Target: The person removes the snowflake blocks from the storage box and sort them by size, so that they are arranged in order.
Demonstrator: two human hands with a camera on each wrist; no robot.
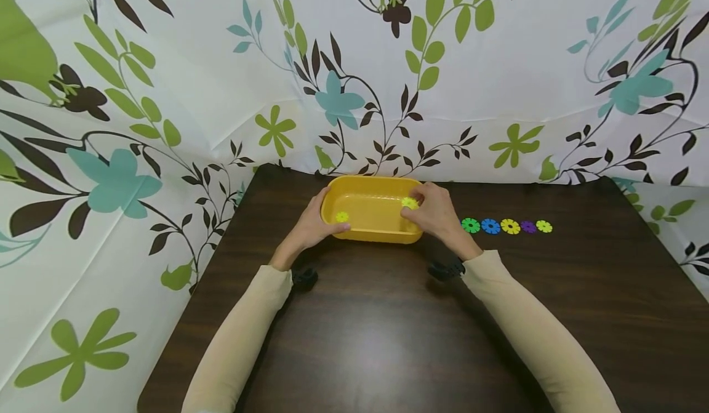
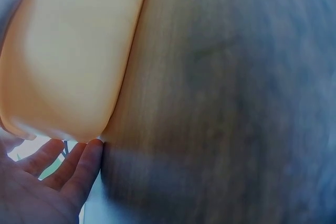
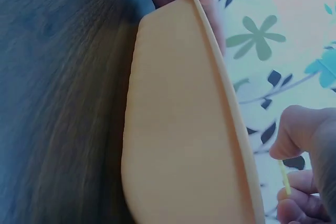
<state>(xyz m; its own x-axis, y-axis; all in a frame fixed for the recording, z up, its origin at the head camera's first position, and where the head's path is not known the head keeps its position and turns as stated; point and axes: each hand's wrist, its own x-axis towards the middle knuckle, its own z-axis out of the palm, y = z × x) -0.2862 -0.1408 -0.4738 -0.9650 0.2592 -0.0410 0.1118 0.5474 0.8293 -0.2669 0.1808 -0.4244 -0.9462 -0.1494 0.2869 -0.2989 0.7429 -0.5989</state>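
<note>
A yellow plastic tub (image 1: 371,237) stands near the table's far edge. My left hand (image 1: 313,223) grips its left end, thumb over the near rim and fingertips against the outer wall in the left wrist view. One yellow-green notched plastic disc (image 1: 342,216) lies inside the tub, close to that thumb. Over the tub's right end, my right hand (image 1: 434,210) pinches another yellow-green notched disc (image 1: 410,203). The right wrist view shows this disc (image 3: 284,177) edge-on between thumb and fingers, above the rim.
Right of the tub, several notched discs lie in a row: green (image 1: 471,225), blue (image 1: 490,226), yellow (image 1: 510,226), purple (image 1: 528,227) and yellow-green (image 1: 544,226). The dark wooden table (image 1: 365,327) meets a leaf-patterned cloth (image 1: 471,117) at the back.
</note>
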